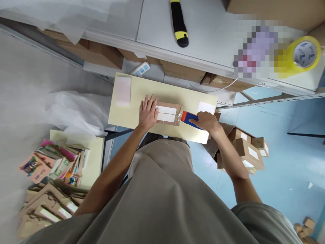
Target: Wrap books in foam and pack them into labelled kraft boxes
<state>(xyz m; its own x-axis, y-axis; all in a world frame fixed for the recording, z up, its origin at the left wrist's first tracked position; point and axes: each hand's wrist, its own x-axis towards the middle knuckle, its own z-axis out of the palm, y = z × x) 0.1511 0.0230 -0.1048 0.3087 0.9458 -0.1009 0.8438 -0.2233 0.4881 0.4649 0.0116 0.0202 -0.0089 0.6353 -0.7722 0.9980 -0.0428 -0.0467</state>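
A small brown cardboard box (166, 126) lies on the pale yellow table, with white labels (166, 117) on its upper face. My left hand (148, 113) rests flat on the box's left end, fingers stretched out. Shiny clear tape (179, 112) shows at the right end of the box. There, my right hand (207, 121) grips a blue tool with an orange-red front (191, 118), which looks like a tape dispenser. Its front is close against the taped end, and my fingers cover its rear part.
The small table (142, 84) carries a pinkish paper stack (123, 90) and a white sheet (206, 107). On the shelf ahead lie a black-and-yellow handled tool (179, 25) and a tape roll (304, 54). Boxes (246, 152) stand at right; colourful cards (61, 159) lie at left.
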